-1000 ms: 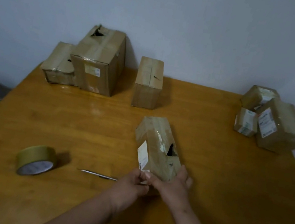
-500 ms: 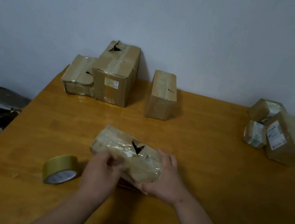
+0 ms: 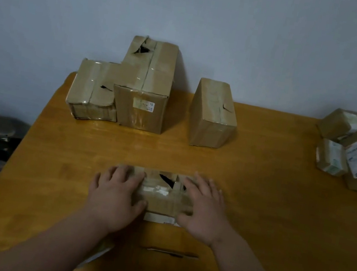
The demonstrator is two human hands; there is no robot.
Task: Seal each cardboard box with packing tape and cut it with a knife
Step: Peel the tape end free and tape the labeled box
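Far edge of table is blocked by three boxes: low box touching tall box, third box set apart, passable gap left between. Right edge is taken by a box cluster. Centre is occupied by small box under both hands. Knife lies just behind it, between the forearms. Bare wood is left on both sides.

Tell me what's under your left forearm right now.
Only a pale sliver of the tape roll shows beneath the left forearm; the rest is covered. The knife lies clear, beside it.
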